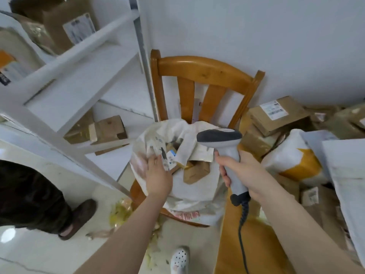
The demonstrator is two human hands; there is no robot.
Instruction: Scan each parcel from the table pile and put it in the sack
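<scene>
A white woven sack [197, 186] stands open on a wooden chair [203, 70], with brown and white parcels inside. My left hand [158, 175] is at the sack's left rim and holds a white labelled parcel [161, 150] over the opening; the thumb is hidden beneath it. My right hand [243, 173] grips the handle of a grey barcode scanner [223, 141], whose dark head points left over the sack. The parcel pile [276, 115] lies on the table [250, 244] to the right.
White metal shelving [65, 62] with cardboard boxes stands to the left. Another person's dark trouser leg and brown shoe [79, 218] are on the floor at the left. Yellow scraps [122, 212] litter the tiles. The scanner's coiled cable [242, 230] hangs down over the table edge.
</scene>
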